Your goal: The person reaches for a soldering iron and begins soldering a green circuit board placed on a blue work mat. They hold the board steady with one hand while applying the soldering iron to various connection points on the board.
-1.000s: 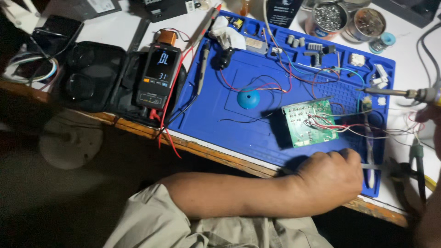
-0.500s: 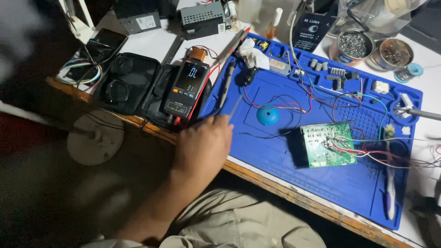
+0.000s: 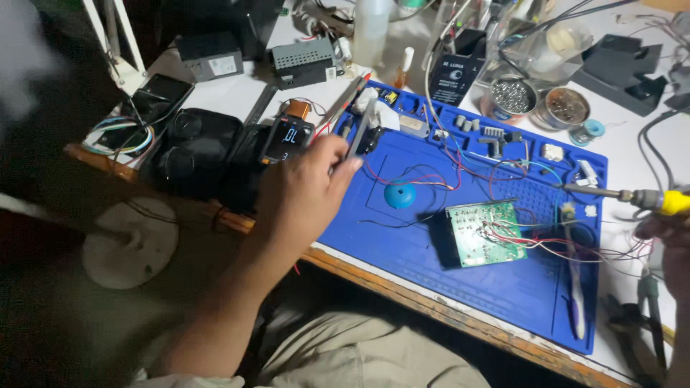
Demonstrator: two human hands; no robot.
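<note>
My left hand (image 3: 305,188) is raised over the left edge of the blue work mat (image 3: 402,241), fingers closed on a grey pen-shaped meter probe (image 3: 361,128) that points up and away. Just behind that hand lies a lit black multimeter (image 3: 286,140). At the frame's right edge my right hand (image 3: 667,248) grips a yellow-handled soldering iron (image 3: 622,194); the iron's tip points left over the mat. A green circuit board (image 3: 483,233) with red, white and black wires lies on the mat between my hands. A small blue dome (image 3: 399,194) sits to the left of the board.
A black case with glasses (image 3: 188,147) lies left of the meter. Two open tins (image 3: 512,95) of small parts stand behind the mat. A toothbrush (image 3: 575,287) lies on the mat's right side, pliers (image 3: 650,316) beside it. Boxes, bottles and cables crowd the back.
My left hand went from the mat's near right edge across to the meter, closed on the probe and lifted it. The soldering iron stayed at the right.
</note>
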